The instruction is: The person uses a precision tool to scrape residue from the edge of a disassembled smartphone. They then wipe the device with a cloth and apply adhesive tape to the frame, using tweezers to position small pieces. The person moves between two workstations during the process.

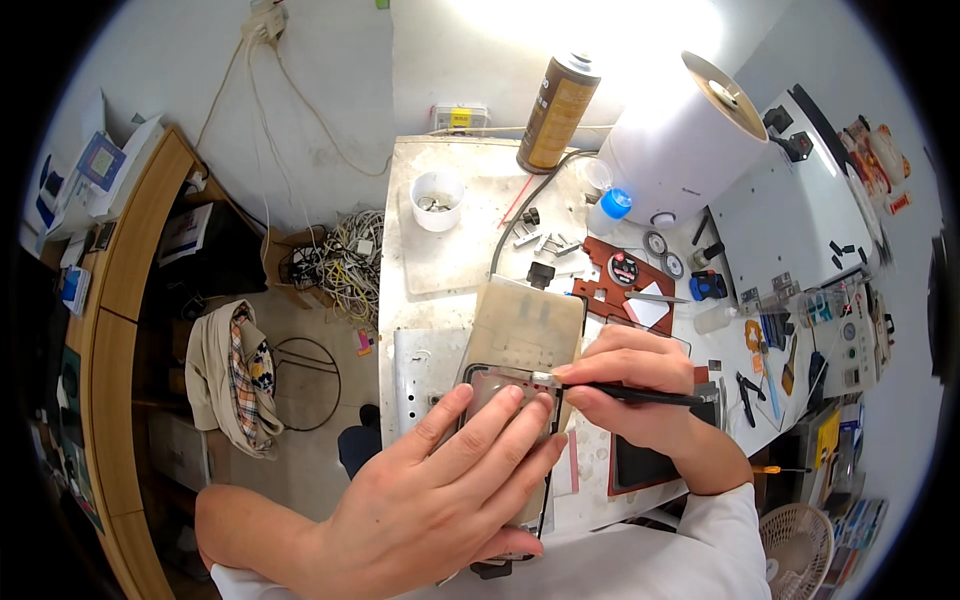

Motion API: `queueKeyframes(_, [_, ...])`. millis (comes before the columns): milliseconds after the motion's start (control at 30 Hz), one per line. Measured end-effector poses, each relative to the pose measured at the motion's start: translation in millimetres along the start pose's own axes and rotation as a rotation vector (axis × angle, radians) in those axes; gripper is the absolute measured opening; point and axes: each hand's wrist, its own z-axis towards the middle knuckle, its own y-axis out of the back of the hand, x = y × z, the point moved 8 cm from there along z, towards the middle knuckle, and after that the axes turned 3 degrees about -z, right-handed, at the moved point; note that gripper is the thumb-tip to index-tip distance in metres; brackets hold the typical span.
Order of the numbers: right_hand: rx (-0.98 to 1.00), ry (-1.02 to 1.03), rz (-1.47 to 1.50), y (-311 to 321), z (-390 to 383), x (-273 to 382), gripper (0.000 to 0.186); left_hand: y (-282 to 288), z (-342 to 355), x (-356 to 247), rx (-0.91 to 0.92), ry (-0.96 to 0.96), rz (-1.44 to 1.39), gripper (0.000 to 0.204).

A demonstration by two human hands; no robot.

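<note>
My left hand [450, 490] lies over a black-edged, phone-sized device [485, 375], long fingers spread on its face and thumb at its lower right edge, gripping it; much of the device is hidden beneath them. My right hand [630, 380] pinches a slim black-handled tool [660, 395], whose light-coloured tip touches the device's upper right edge. Behind both hands lies a translucent beige plate [520, 320] with a black fitting [540, 278] at its back.
A white cup of small parts [437, 200], an aerosol can [555, 115], a blue-capped bottle [612, 206] and a white cylindrical appliance [680, 150] stand behind. A red-brown board [600, 280] and scattered tools [752, 400] lie right. A cable coil [345, 260] sits left on the floor.
</note>
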Motion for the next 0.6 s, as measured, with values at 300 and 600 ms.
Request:
queueKeyframes(300, [-0.028, -0.007, -0.022, 2.7, -5.3, 0.1, 0.025, 0.1, -0.2, 0.8, -0.010, 0.006, -0.020, 0.075])
queueKeyframes(600, [-0.023, -0.013, -0.022, -2.2, -2.8, -1.2, 0.022, 1.2, -0.4, 0.8, -0.032, 0.006, -0.034, 0.075])
